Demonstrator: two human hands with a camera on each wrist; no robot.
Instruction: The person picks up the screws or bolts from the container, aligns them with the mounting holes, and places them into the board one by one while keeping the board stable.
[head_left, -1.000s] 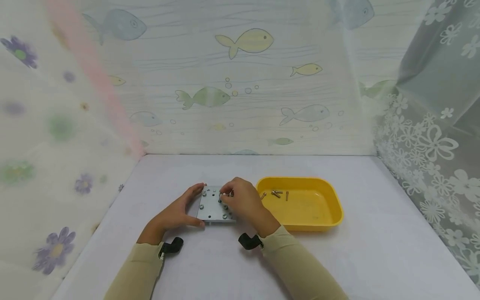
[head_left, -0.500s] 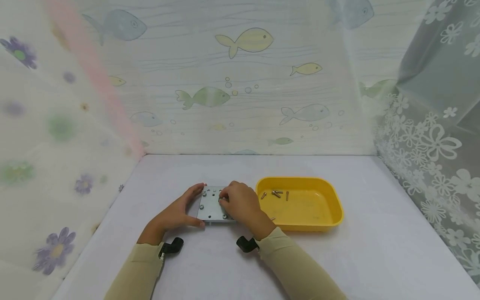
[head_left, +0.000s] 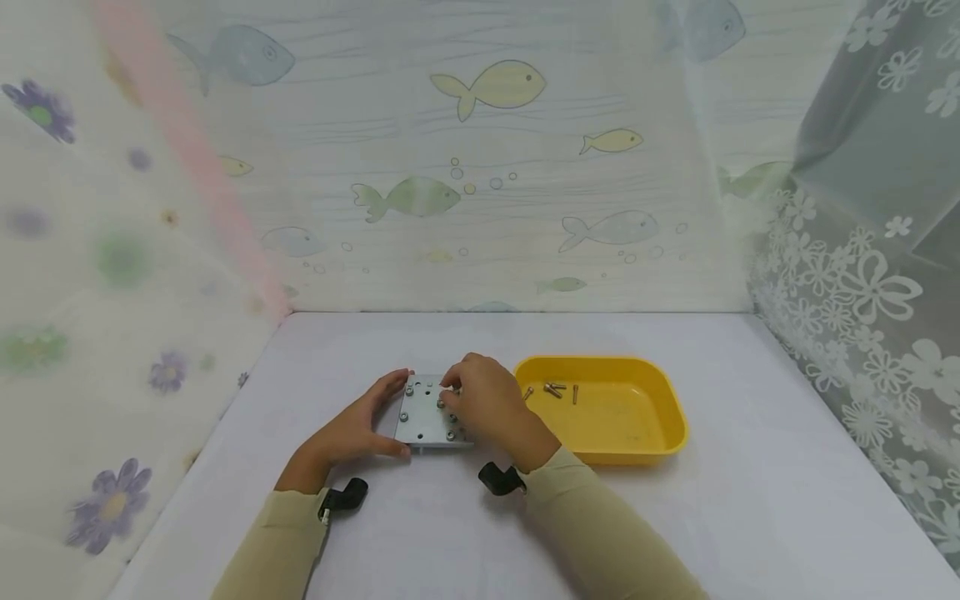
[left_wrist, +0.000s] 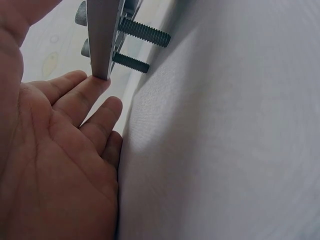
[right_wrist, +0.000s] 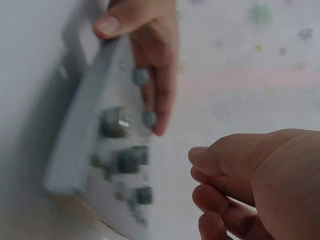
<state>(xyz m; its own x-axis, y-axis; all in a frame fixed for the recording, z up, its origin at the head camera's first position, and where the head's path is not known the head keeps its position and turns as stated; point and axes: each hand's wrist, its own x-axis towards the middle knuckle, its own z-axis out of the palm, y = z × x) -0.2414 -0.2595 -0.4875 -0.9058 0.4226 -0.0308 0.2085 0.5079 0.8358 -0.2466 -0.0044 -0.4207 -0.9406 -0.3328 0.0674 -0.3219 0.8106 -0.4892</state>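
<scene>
A light metal plate (head_left: 422,419) with several socket-head screws in it lies on the left of centre. My left hand (head_left: 348,432) holds it by opposite edges, the thumb at the near edge and fingertips at the far one. Threaded screw ends (left_wrist: 145,33) stick out under the plate in the left wrist view. My right hand (head_left: 491,407) hovers over the plate's right part, thumb and index finger loosely bent near a screw (head_left: 441,404). In the right wrist view the right fingertips (right_wrist: 197,156) are apart from the screw heads (right_wrist: 127,160), with nothing held.
A shallow yellow tray (head_left: 618,425) stands right of the plate, close to the right hand, with several loose screws (head_left: 553,390) inside. White cloth (head_left: 750,467) covers the table. Patterned curtains (head_left: 480,250) enclose the back and sides.
The right hand closed in on the screw half a second ago, then lifted and drew slightly right, its fingers now off the screw. The left hand and plate have stayed put.
</scene>
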